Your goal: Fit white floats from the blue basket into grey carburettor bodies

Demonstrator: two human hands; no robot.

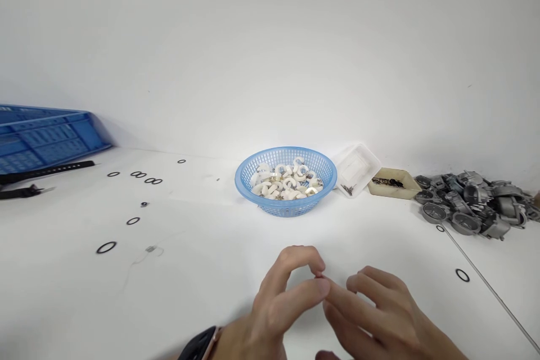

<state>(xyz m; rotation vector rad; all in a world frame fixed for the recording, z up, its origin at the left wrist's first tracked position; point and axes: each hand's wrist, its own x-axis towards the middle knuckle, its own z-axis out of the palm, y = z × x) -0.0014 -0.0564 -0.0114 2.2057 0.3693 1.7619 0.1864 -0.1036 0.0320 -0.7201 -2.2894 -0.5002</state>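
Low in the head view, my left hand (282,295) has its thumb and index finger bent together in a pinch. At their tips the index finger of my right hand (375,312) meets them, its other fingers curled and the thumb lower down. Whatever lies between the fingertips is too small or too hidden to make out. Beyond both hands stands a round blue basket (287,209) holding many white C-shaped plastic parts (291,183), some with metal bits.
Right of the basket are a tilted white tray (358,166) with small pins, a cream bin (394,191) with dark small parts, and a heap of grey metal housings (476,202). Black rings (106,247) lie scattered at left, near black straps (46,171) and a blue crate (50,135).
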